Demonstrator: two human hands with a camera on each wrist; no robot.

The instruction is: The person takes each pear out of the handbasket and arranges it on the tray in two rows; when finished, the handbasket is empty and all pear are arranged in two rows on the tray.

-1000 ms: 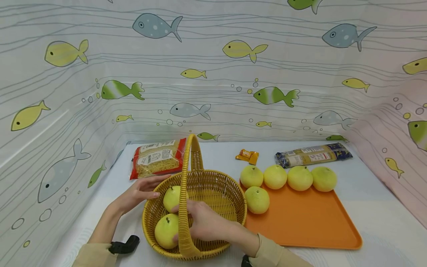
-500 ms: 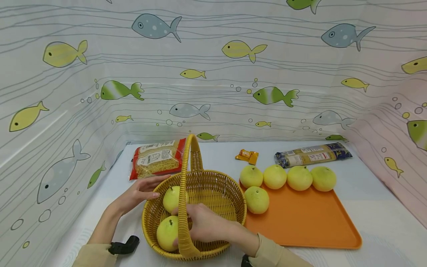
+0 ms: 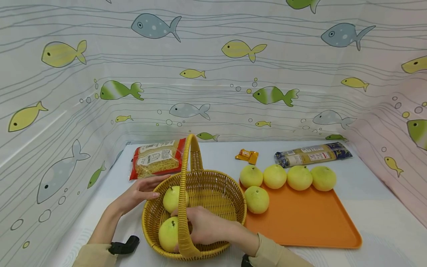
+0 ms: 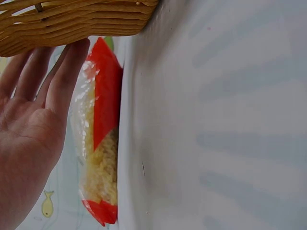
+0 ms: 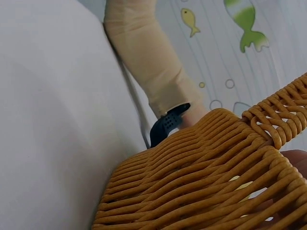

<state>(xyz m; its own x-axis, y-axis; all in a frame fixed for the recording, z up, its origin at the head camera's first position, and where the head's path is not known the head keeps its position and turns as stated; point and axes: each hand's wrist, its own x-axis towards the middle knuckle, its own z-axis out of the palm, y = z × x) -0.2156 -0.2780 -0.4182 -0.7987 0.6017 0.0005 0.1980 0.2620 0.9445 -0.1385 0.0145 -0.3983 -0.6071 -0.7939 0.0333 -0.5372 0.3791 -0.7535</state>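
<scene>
A wicker basket [image 3: 241,193] with a tall arched handle [image 3: 183,189] holds two round yellow-green pears with short stems. My right hand [image 3: 208,226] reaches into the basket behind the handle, its fingers and thumb about the nearer pear [image 3: 168,235]; the handle hides part of this grip. The farther pear [image 3: 171,200] lies just beyond it. At the basket's left side my left hand [image 3: 136,194] rests against the rim, thumb over the edge. In the left wrist view that hand's straight fingers [image 4: 72,76] touch the wicker wall [image 4: 96,21]. The right wrist view shows mostly wicker weave [image 5: 192,177].
An orange tray [image 3: 310,218] stands right of the basket, with several yellow-green fruits [image 3: 257,200] along its far and left edges. Behind are a red-edged pasta bag [image 3: 158,159], an orange-wrapped snack [image 3: 247,156] and a long dark-ended pasta pack [image 3: 313,155].
The nearer pear has shifted slightly right and toward me within the basket, with my right hand on it. My left hand and the basket have stayed in place.
</scene>
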